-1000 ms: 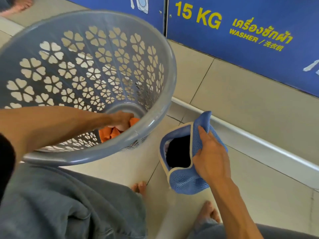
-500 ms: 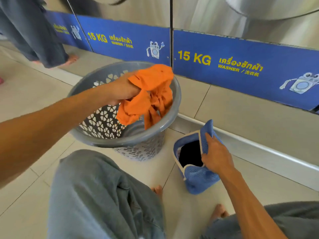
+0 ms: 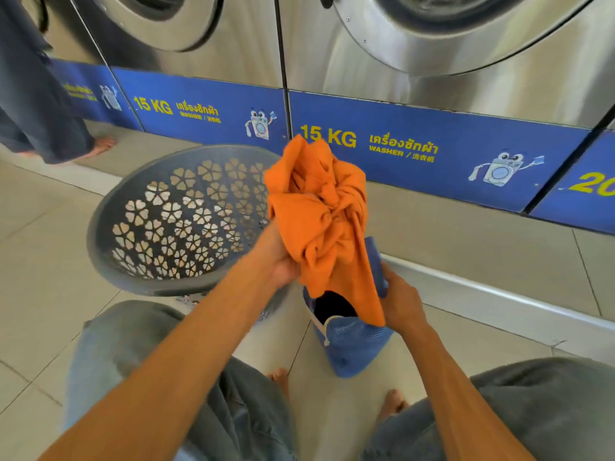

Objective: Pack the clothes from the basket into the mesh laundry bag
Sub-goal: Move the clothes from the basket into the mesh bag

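My left hand (image 3: pixel 278 257) grips a bunched orange garment (image 3: pixel 319 214) and holds it above the mouth of the blue mesh laundry bag (image 3: pixel 352 344). The cloth's lower end hangs down over the bag's opening, where dark clothing shows inside. My right hand (image 3: pixel 401 301) holds the bag's far rim up and open. The grey plastic basket (image 3: pixel 109 211) with flower-shaped holes sits tilted on the floor to the left; what I see of its inside holds no clothes.
A row of steel washers (image 3: pixel 432 54) with blue "15 KG" panels runs along the back behind a raised tiled step (image 3: pixel 482 247). Another person's legs (image 3: pixel 36 104) stand at the far left. My knees in grey trousers frame the bag on the tiled floor.
My left hand lifted the orange garment out of the basket and carried it right, over the bag's mouth. My right hand kept hold of the bag's rim.
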{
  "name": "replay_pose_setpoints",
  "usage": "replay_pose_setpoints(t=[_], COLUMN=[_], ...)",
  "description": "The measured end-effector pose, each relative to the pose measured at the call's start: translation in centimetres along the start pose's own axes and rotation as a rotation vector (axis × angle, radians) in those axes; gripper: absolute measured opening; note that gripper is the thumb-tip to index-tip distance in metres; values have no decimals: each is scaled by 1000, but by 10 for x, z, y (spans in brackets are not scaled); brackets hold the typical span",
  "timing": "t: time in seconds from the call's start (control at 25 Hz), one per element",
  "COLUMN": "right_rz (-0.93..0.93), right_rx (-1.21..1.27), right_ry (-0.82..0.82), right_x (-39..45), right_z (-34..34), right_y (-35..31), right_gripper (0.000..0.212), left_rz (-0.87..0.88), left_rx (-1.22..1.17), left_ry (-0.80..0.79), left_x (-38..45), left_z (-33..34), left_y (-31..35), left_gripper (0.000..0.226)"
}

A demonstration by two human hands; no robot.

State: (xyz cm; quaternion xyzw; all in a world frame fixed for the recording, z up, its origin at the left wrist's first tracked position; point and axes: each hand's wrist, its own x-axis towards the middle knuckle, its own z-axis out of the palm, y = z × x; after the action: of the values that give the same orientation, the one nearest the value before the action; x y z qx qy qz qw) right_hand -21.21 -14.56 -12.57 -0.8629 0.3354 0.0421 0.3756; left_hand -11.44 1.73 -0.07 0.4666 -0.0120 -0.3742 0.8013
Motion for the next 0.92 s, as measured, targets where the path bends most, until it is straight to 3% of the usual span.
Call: replay_pose_setpoints(t=[0.08, 0.16, 0.24, 0.36, 0.52, 0.6, 0.76, 0.84, 0.92], right_rz=[38, 87, 106, 88, 60, 35, -46, -51, -17], right_rx=[87, 153, 210, 288, 350, 389, 450, 425, 389], right_ry=[54, 86, 113, 174, 245, 274, 145, 75, 56], right_x=[5, 12, 16, 19, 15, 12, 9, 9, 11], right_z=[-3, -4, -4, -4, -8, -13, -25, -30, -34], right_y=[5, 11, 14, 14, 11, 10, 6, 6, 8], right_gripper=[67, 77, 80, 71, 54, 45, 37, 37, 39], left_rz=[-75, -99, -95, -56, -41, -29, -47, -150, -114], left_rx=[46, 226, 498, 885, 959, 1145, 1518, 1736, 1808], left_ry=[21, 88, 156, 193, 112, 135, 120, 130, 78], left_x=[26, 49, 65, 76, 95, 109, 120, 122, 125], left_z=[-11, -22, -34, -40, -30, -27, -23, -18, -11], left_y=[-31, -66, -98, -131, -158, -168, -174, -178, -182], left_gripper=[35, 17, 16, 10, 22, 26, 15, 30, 37])
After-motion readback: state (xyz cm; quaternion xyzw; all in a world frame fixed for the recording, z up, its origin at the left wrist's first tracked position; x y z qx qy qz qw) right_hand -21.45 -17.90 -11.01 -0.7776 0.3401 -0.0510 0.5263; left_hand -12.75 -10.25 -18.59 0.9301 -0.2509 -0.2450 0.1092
